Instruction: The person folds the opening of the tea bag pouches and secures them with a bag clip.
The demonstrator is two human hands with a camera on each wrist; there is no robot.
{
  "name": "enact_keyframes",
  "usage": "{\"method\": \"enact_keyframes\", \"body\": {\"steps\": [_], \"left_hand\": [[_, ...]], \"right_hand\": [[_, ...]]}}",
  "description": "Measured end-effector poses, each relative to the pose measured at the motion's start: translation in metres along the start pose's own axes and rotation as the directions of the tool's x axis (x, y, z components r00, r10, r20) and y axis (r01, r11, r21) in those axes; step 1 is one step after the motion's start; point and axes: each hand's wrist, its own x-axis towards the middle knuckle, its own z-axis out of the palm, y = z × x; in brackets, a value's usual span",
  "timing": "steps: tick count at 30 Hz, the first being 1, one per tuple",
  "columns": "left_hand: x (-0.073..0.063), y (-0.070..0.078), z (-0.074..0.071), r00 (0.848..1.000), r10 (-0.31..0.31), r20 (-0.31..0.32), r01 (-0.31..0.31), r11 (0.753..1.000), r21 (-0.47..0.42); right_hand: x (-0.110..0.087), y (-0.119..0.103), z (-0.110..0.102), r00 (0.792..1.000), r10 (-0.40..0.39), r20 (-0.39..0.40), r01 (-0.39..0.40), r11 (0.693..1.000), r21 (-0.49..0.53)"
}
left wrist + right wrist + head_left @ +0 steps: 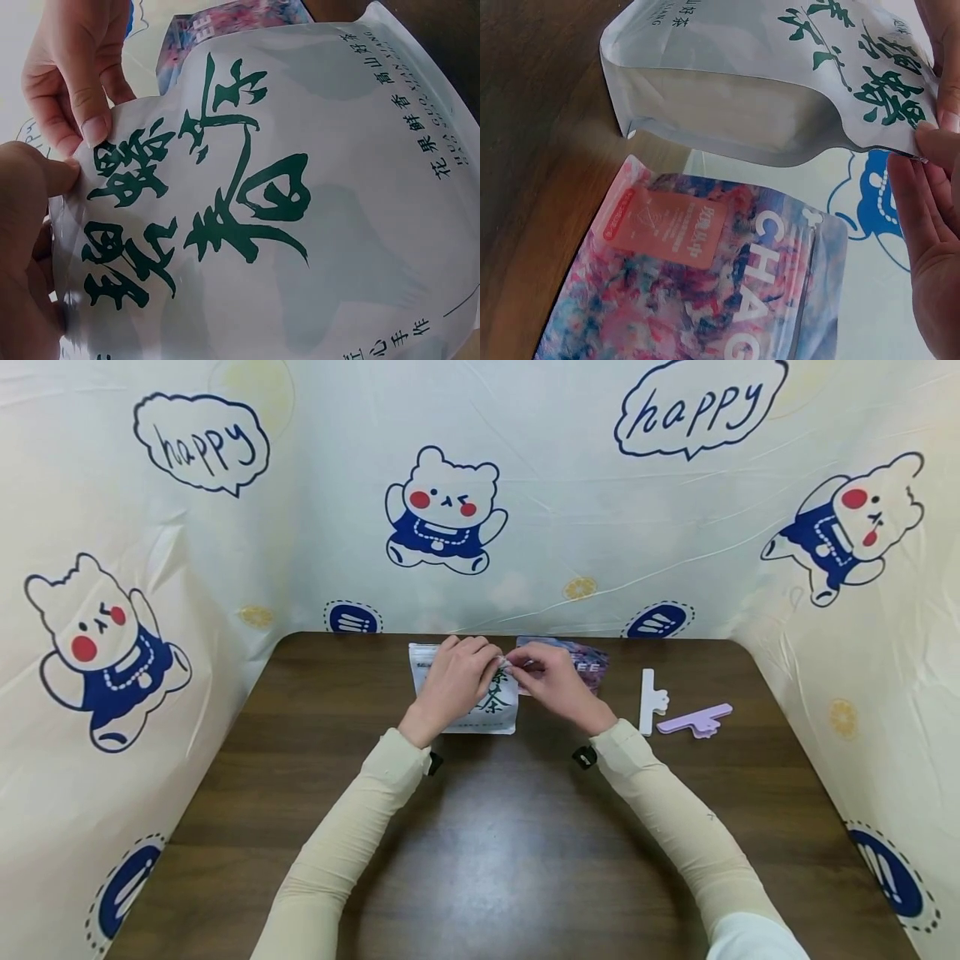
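Observation:
A white tea pouch (487, 717) with large green characters stands near the back of the table. My left hand (456, 681) reaches over its upper part and grips the top edge, the thumb (34, 169) on the printed front. At the pouch's top right corner, my right hand (557, 679) pinches the edge between thumb and fingers, right beside the left fingertips. In the right wrist view the side gusset (727, 112) bulges below that pinched corner. Whether the top is sealed is hidden by the fingers.
Behind my right hand is a pink and blue patterned pouch (591, 667) with white letters. To the right lie a white bag clip (647, 702) and a purple bag clip (696, 719) on the dark wooden table (480, 852). A printed curtain (540, 527) encloses the back and sides.

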Motion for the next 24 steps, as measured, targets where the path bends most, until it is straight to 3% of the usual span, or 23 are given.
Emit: {"method": "enact_keyframes", "body": {"steps": [9,16,24], "left_hand": [[-0.002,0.000,0.000,1.000,0.005,-0.008,-0.005,1.000,0.007],[-0.004,-0.006,-0.001,0.999,0.031,-0.026,-0.031,0.999,0.017],[-0.010,-0.013,-0.013,1.000,0.002,-0.002,-0.002,0.999,0.036]], "right_hand": [[0.001,0.000,0.002,0.998,0.053,-0.025,-0.051,0.998,0.044],[0.001,0.003,0.003,0.998,0.036,-0.048,-0.034,0.999,0.041],[0.001,0.004,0.004,0.997,0.028,-0.073,-0.024,0.998,0.062]]}}
